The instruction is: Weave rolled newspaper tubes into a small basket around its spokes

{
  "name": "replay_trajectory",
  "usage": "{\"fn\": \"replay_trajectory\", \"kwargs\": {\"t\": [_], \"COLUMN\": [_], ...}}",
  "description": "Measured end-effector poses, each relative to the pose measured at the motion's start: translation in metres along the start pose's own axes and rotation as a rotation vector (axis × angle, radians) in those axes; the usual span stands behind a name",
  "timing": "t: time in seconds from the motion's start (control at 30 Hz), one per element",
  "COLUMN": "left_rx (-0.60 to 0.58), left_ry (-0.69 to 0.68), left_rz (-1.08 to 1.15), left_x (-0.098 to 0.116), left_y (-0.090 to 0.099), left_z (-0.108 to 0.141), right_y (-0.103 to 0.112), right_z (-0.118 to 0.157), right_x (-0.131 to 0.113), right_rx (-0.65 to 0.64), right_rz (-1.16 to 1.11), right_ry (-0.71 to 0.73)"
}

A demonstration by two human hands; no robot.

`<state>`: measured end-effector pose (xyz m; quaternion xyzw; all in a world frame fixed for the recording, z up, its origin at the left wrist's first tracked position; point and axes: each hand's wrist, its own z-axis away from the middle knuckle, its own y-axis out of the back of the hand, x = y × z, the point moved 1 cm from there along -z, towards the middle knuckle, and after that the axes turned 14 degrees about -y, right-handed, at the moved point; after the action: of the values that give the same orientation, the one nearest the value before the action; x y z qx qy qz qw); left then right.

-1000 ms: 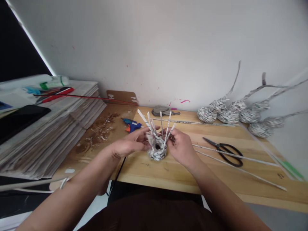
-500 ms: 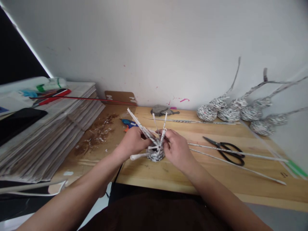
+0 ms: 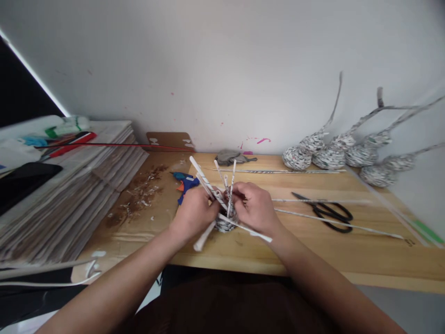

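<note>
A small woven newspaper piece (image 3: 225, 225) rests on the wooden table between my hands, with several rolled paper tubes (image 3: 205, 184) sticking up and out of it. My left hand (image 3: 196, 208) is closed around its left side, the fingertips among the tubes. On the opposite side my right hand (image 3: 255, 206) is closed, its thumb and fingers pinching at the weave and tubes. One tube slants down to the right below my right hand; a thicker one points down to the left. The fingertips of both hands are partly hidden by the tubes.
Black-handled scissors (image 3: 332, 214) lie to the right, with long paper tubes across them. A blue glue gun (image 3: 187, 184) lies behind my left hand. Finished woven pieces (image 3: 328, 157) stand by the wall at right. A newspaper stack (image 3: 104, 185) fills the left; a grey cloth (image 3: 232, 157) lies behind.
The woven piece has been turned a little, so a tube now slants down to the right and the thick one points lower. Both hands keep their hold. The view has shifted slightly.
</note>
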<state>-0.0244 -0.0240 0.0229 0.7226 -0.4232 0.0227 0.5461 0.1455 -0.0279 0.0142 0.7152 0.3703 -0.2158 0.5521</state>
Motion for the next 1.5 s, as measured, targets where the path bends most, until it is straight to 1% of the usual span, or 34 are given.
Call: {"fn": "replay_trajectory", "kwargs": {"t": [0.1, 0.17, 0.3, 0.47, 0.57, 0.7, 0.83, 0.97, 1.2, 1.27, 1.33, 1.4, 1.5], "left_rx": [-0.032, -0.036, 0.018, 0.147, 0.185, 0.151, 0.093, 0.068, 0.103, 0.115, 0.124, 0.15, 0.161], "left_ry": [-0.019, -0.01, 0.079, 0.135, 0.186, 0.223, 0.259, 0.235, 0.255, 0.242, 0.209, 0.166, 0.126], "left_rz": [-0.082, -0.056, 0.182, 0.522, 0.644, 0.635, 0.551, 0.54, 0.665, 0.654, 0.602, 0.554, 0.538], "left_x": [0.006, 0.007, -0.002, -0.011, -0.011, -0.011, -0.014, -0.014, -0.012, -0.011, -0.012, -0.015, -0.023], "left_y": [0.001, 0.0, -0.005, -0.014, -0.018, -0.021, -0.018, -0.012, -0.004, -0.001, 0.002, 0.003, -0.002], "left_z": [0.0, 0.0, 0.001, 0.0, 0.0, -0.001, -0.003, 0.001, 0.003, 0.0, -0.002, -0.004, -0.006], "right_y": [0.001, 0.001, 0.002, 0.004, 0.003, 0.0, -0.002, -0.005, -0.007, -0.004, 0.001, 0.008, 0.017], "right_z": [0.0, 0.0, -0.003, -0.004, -0.003, -0.004, -0.006, -0.008, -0.013, -0.015, -0.02, -0.025, -0.033], "right_x": [-0.002, -0.003, -0.004, -0.006, -0.005, -0.003, -0.002, -0.004, -0.015, -0.017, -0.018, -0.017, -0.013], "right_rx": [0.021, 0.009, -0.001, 0.036, 0.042, 0.035, 0.063, 0.059, 0.014, -0.004, -0.042, -0.122, -0.293], "right_rz": [-0.025, -0.05, -0.109, -0.104, -0.12, -0.162, -0.22, -0.235, -0.244, -0.21, -0.101, 0.072, 0.285], "right_ry": [-0.026, -0.053, -0.087, 0.045, 0.092, 0.149, 0.218, 0.191, 0.182, 0.198, 0.214, 0.188, 0.099]}}
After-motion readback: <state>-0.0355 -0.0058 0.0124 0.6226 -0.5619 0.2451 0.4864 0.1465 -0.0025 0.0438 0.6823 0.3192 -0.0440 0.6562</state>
